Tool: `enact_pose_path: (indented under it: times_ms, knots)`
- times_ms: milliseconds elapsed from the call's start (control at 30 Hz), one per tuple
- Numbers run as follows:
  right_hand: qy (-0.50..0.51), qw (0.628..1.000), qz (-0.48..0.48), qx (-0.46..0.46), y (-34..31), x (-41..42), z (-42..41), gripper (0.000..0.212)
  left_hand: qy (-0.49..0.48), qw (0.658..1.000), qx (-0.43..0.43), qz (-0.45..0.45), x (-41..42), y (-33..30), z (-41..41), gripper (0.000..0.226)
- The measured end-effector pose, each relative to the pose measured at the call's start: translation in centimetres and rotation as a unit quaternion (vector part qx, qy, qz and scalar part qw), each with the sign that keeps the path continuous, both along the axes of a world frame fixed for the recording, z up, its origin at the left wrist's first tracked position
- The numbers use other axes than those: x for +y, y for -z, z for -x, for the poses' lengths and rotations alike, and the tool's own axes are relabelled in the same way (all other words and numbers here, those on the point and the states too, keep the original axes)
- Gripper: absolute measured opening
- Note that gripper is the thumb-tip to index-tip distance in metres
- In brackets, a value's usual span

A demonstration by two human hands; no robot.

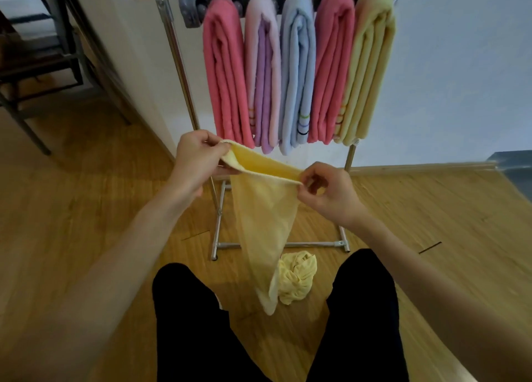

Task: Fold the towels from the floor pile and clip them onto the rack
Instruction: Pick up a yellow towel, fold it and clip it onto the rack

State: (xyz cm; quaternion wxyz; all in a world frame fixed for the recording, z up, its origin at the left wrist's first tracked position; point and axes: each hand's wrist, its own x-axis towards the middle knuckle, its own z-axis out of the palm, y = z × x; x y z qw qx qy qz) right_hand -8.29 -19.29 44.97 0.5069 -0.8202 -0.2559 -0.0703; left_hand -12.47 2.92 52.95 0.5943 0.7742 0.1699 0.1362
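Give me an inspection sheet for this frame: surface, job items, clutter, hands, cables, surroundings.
Surface: wooden floor, dark tape marks on it.
Job's things: rack carries five folded towels, pink, lilac, blue, pink, yellow; held yellow towel hangs to the floor; crumpled yellow towel lies by the rack base.
Clutter: nothing seen.
Grippers: left hand and right hand each pinch the held towel's top edge.
Cables: nothing seen.
Surroundings: white wall; dark metal frame at left.

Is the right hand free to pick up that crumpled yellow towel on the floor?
Probably not yet: the right hand pinches the held yellow towel, and the crumpled towel lies well below it.
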Motion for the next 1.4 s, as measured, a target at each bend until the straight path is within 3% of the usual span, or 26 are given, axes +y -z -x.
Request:
enact_pose_path:
  times_ms: [133, 267, 400, 633, 833, 933, 1133, 1233, 1400]
  knots:
    - [0.018, 0.999, 0.034, -0.026, -2.8, -1.1, -1.9, 0.008, 0.061, 0.984, 0.007, -0.167, 0.9, -1.7, -0.2, 0.003]
    - [0.006, 0.996, 0.068, -0.051, -5.3, -1.5, -3.0, 0.008, 0.099, 0.913, 0.003, -0.396, 1.3, -2.8, -0.1, 0.009]
    - [-0.027, 0.988, 0.133, -0.071, -7.1, -1.9, -3.6, 0.009, 0.132, 0.873, 0.022, -0.468, 1.5, -3.5, 0.0, 0.009]
    - [-0.038, 0.981, 0.173, -0.077, -8.4, -2.1, -4.0, 0.023, 0.152, 0.871, 0.011, -0.467, 1.8, -3.4, -0.3, 0.011]
    - [-0.019, 0.988, 0.136, -0.074, -7.9, -2.2, -4.1, 0.018, 0.239, 0.873, 0.008, -0.425, 2.3, -2.1, -0.6, 0.008]
    - [-0.027, 0.985, 0.153, -0.075, -7.4, -1.8, -4.3, 0.014, 0.329, 0.863, 0.017, -0.382, 1.7, -1.6, 0.1, 0.035]
    - [-0.031, 0.983, 0.173, -0.056, -6.4, -0.5, -4.0, 0.015, 0.447, 0.807, 0.064, -0.381, 0.6, -0.5, 1.6, 0.063]
    - [-0.039, 0.981, 0.180, -0.053, -6.2, 0.0, -3.7, 0.016, 0.469, 0.790, 0.089, -0.386, 0.9, -0.3, 2.1, 0.057]
    - [-0.066, 0.979, 0.181, -0.062, -5.8, 0.8, -3.4, 0.016, 0.517, 0.729, 0.111, -0.435, 1.0, -0.7, 2.3, 0.046]
